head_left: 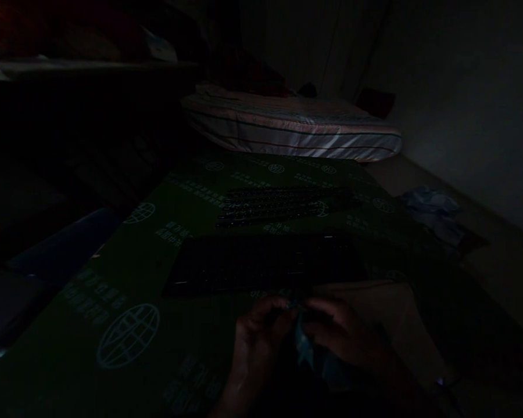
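Observation:
The picture is very dark. My left hand (259,337) and my right hand (337,328) meet at the fingertips just in front of a black keyboard (261,264). From between them hangs a bluish cloth (304,348), which my right hand grips. The left fingers are pinched together at the cloth's upper end; what lies in that pinch is hidden. Beyond the keyboard, several rows of small dark pieces that look like keycaps (270,204) are laid out on a green printed sheet (192,325).
A bed with a striped cover (305,130) stands past the far end. Crumpled cloth (431,203) lies on the floor at right. A pale flat sheet (387,307) sits beside my right forearm. A shelf (91,65) runs along the upper left.

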Action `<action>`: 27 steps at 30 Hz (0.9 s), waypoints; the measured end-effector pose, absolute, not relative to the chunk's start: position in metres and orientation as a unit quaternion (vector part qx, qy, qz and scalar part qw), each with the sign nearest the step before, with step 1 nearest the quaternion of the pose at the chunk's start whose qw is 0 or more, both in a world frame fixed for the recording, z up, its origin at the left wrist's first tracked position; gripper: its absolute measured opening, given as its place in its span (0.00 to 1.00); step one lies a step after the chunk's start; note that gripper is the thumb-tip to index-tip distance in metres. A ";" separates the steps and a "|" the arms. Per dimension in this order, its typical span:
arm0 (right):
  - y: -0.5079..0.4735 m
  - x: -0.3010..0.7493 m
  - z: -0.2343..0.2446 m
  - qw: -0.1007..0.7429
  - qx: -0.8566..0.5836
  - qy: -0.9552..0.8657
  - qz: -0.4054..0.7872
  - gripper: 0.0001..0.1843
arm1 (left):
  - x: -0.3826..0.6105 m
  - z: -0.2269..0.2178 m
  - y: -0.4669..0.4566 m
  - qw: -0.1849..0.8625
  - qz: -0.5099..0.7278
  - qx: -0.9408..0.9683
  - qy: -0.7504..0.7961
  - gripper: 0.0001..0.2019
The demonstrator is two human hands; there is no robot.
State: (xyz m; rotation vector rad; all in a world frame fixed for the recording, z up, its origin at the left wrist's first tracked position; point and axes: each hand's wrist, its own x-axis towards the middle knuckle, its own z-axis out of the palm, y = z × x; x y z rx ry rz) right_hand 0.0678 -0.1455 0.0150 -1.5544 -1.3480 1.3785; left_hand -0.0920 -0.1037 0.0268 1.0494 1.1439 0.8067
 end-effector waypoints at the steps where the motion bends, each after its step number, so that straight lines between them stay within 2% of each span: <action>1: -0.146 0.068 0.018 0.319 -0.585 -0.528 0.526 0.21 | -0.093 0.027 -0.104 0.642 0.345 0.462 0.506 0.05; 4: -0.147 0.068 0.024 0.301 -0.560 -0.553 0.538 0.25 | -0.094 0.027 -0.104 0.650 0.331 0.449 0.516 0.05; 8: -0.151 0.065 0.026 0.307 -0.595 -0.553 0.495 0.27 | -0.091 0.028 -0.103 0.645 0.327 0.457 0.517 0.05; 16: -0.155 0.055 0.011 0.388 -0.600 -0.536 0.451 0.16 | -0.087 0.034 -0.105 0.624 0.346 0.492 0.499 0.05; 20: -0.159 0.059 0.010 0.361 -0.612 -0.559 0.428 0.15 | -0.089 0.026 -0.105 0.652 0.338 0.470 0.491 0.06; 27: -0.171 0.056 0.010 0.327 -0.698 -0.558 0.307 0.19 | -0.086 0.016 -0.104 0.716 0.337 0.408 0.456 0.09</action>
